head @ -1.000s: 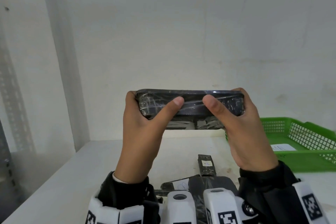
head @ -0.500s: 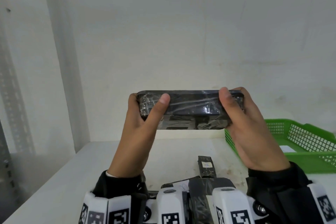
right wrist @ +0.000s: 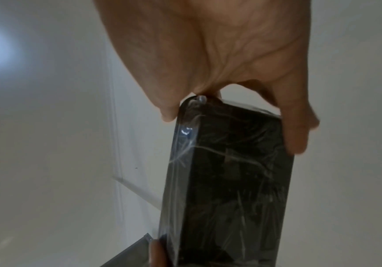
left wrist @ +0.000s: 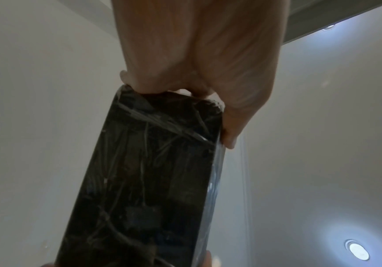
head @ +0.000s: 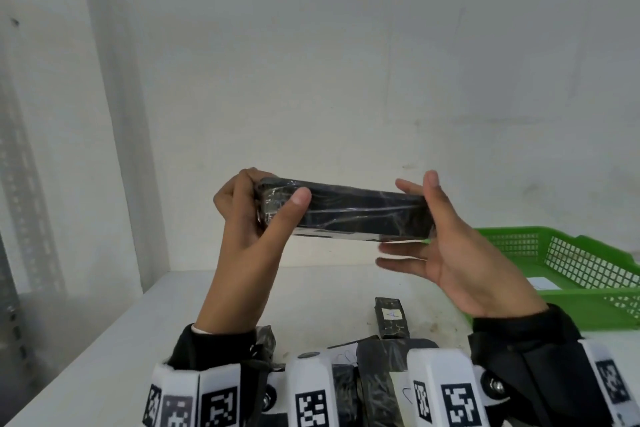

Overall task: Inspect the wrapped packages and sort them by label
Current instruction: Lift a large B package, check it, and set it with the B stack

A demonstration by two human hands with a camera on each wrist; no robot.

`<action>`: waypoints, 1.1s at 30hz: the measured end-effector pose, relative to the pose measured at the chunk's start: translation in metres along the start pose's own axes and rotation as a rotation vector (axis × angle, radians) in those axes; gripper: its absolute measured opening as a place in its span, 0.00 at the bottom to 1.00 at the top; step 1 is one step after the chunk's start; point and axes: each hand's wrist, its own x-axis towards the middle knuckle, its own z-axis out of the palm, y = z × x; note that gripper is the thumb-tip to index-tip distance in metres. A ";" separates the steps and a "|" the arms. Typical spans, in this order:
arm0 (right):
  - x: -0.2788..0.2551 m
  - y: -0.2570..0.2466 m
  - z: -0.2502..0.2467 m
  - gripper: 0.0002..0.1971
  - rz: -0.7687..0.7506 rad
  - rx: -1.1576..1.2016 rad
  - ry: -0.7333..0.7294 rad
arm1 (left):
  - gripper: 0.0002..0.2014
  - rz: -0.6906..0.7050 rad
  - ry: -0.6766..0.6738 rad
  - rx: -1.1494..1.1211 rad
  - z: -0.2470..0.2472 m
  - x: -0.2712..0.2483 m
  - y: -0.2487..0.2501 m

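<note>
A long black package [head: 349, 211] wrapped in clear film is held up in the air in front of the wall, its right end a little lower. My left hand [head: 270, 194] grips its left end, thumb across the front and fingers curled behind. My right hand [head: 415, 218] supports the right end with thumb raised and fingers spread straight. In the left wrist view the left hand [left wrist: 185, 90] clasps the end of the package [left wrist: 151, 180]. In the right wrist view the package [right wrist: 226, 180] sits between the thumb and fingers of the right hand [right wrist: 233, 130].
On the white table [head: 311, 298] lies a small black package [head: 391, 317] with a white label, and more black packages [head: 374, 357] lie partly hidden behind the wrist cameras. A green mesh basket [head: 571, 253] holding a white paper [head: 543, 282] stands at the right.
The package has turned and tilted, its right end dropping. My right thumb has lifted off its front and the right fingers have spread straight. The left hand keeps its grip.
</note>
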 end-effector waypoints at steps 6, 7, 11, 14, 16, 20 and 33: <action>0.001 0.001 0.000 0.16 -0.130 0.195 0.042 | 0.22 -0.135 -0.020 -0.152 -0.001 0.006 -0.001; 0.000 0.000 0.000 0.19 -0.146 0.192 0.025 | 0.24 -0.159 -0.019 -0.165 0.000 0.007 -0.001; -0.002 -0.003 -0.001 0.36 -0.203 0.212 -0.023 | 0.24 -0.201 0.016 -0.205 0.003 0.009 -0.007; -0.001 -0.001 -0.002 0.41 -0.217 0.212 -0.012 | 0.16 -0.238 0.073 -0.260 0.004 0.011 -0.008; 0.000 -0.001 -0.002 0.38 -0.214 0.212 0.018 | 0.13 -0.285 0.147 -0.297 0.003 0.013 -0.007; 0.000 -0.004 -0.003 0.32 -0.215 0.198 0.008 | 0.15 -0.408 0.228 -0.374 -0.002 0.015 -0.006; -0.007 -0.006 -0.002 0.27 -0.342 0.154 -0.101 | 0.29 -0.495 0.109 0.013 0.000 0.011 -0.019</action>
